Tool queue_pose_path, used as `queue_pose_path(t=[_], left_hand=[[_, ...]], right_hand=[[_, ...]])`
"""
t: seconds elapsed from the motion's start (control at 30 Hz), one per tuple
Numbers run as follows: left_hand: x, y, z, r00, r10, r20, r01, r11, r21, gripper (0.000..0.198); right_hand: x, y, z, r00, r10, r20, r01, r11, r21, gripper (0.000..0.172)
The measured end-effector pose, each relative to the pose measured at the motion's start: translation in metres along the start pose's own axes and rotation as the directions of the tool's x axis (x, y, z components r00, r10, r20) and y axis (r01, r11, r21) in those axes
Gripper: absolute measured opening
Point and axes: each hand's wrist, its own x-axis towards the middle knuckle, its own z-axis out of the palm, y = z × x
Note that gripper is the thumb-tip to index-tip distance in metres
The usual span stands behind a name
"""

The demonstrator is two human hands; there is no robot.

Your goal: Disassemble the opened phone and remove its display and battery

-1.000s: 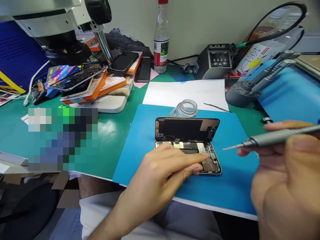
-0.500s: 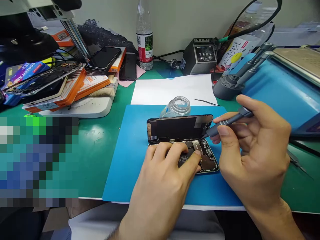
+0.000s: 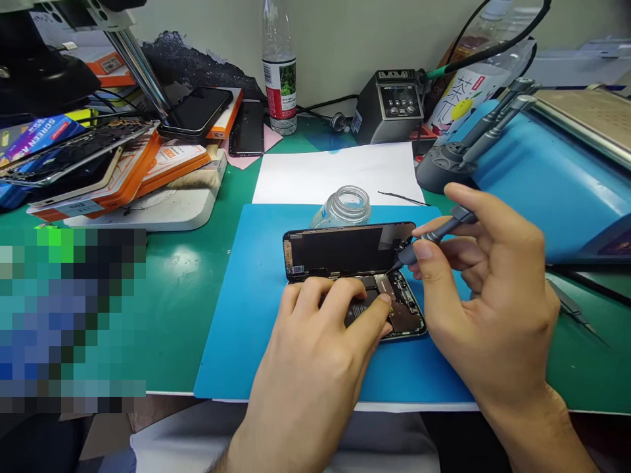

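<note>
Left hand is down flat on the opened phone, fingers laid side by side and pressing on the near half of its body. The phone sits mid-mat, long axis running left to right. Its screen is tipped up along the far long edge, with the jar just behind it.

Right hand comes in from the right, pinching the screwdriver between thumb and fingers, forefinger curled over the top. The tool slants down and to the left. Its tip sits at the phone's right end, tucked just under the raised screen's right corner. So the working spot lies left of and below the right hand, and that hand is plainly the nearer one. The left fingertips rest close beside the tip, not touching it.

Room is tight at the back, where the standing screen walls off the far side. The right side of the mat is open beneath the wrist. The mat's near edge runs close to the bench edge. Paper lies beyond the jar, tweezers well off to the right, and the stand sits farther back.
</note>
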Motion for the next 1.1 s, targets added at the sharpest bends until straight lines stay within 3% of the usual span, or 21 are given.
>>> queue_pose_path(t=[0.27, 0.43, 0.57, 0.67, 0.83, 0.93, 1.1], left_hand=[[0.0, 0.0, 0.0, 1.0, -0.012, 0.015, 0.013, 1.0, -0.024, 0.032], [0.001, -0.001, -0.001, 0.999, -0.04, 0.018, 0.041, 0.995, -0.088, 0.03], [0.002, -0.001, -0.008, 0.996, -0.09, 0.015, 0.091, 0.964, -0.25, 0.03], [0.0, -0.002, -0.015, 0.99, -0.142, 0.013, 0.132, 0.879, -0.458, 0.031], [-0.003, -0.005, -0.023, 0.965, -0.255, 0.057, 0.213, 0.641, -0.737, 0.028], [-0.003, -0.006, -0.025, 0.944, -0.315, 0.099, 0.264, 0.54, -0.799, 0.031], [-0.001, -0.006, -0.024, 0.935, -0.329, 0.132, 0.289, 0.493, -0.821, 0.031]], right_hand=[[0.008, 0.0, -0.005, 0.986, -0.15, -0.076, 0.135, 0.975, -0.174, 0.052], [0.015, -0.001, -0.005, 0.988, -0.143, -0.064, 0.136, 0.985, -0.105, 0.046], [0.015, -0.001, -0.006, 0.995, -0.089, -0.035, 0.085, 0.991, -0.107, 0.046], [0.015, 0.0, -0.007, 0.991, -0.117, -0.066, 0.112, 0.991, -0.078, 0.044], [0.015, 0.0, -0.008, 0.994, -0.084, -0.064, 0.081, 0.996, -0.042, 0.04], [0.015, 0.0, -0.008, 0.995, -0.079, -0.054, 0.08, 0.997, 0.013, 0.041], [0.016, 0.002, -0.007, 0.995, -0.079, -0.065, 0.08, 0.997, 0.014, 0.04]])
